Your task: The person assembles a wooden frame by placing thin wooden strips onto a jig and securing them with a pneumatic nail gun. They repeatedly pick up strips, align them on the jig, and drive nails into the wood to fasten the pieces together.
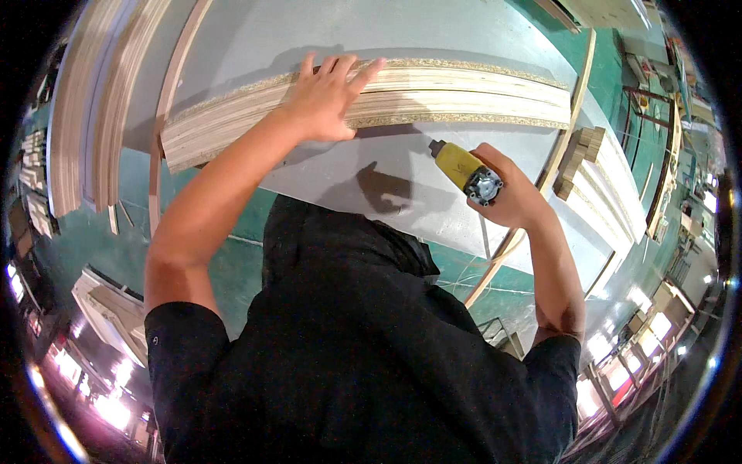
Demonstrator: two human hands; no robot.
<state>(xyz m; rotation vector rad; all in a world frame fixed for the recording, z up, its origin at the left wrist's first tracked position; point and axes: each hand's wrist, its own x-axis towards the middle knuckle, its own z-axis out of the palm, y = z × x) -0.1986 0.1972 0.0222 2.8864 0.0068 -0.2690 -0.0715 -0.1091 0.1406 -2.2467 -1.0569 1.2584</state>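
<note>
- Board stack (464,107) is lying on grey panel (386,31), under L hand (326,102).
- L hand's resting on top, fingers spread, gripping nothing.
- R hand (514,189) is gripping yellow power tool (457,164), nose apart from stack.
- Poss. risk: boards sliding if L palm's pressing too lightly.

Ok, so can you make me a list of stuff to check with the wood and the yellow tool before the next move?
1. Left grip on the wood strips: ok, its fingers are spread across them.
2. Right grip around the yellow tool: ok, it is wrapped round it.
3. Black tip kept away from the left grip: ok, there is space between them.
4. Black tip touching the wood strips: not ok, a gap shows between them.
5. Yellow tool switched off: cannot tell from one still picture.
</note>
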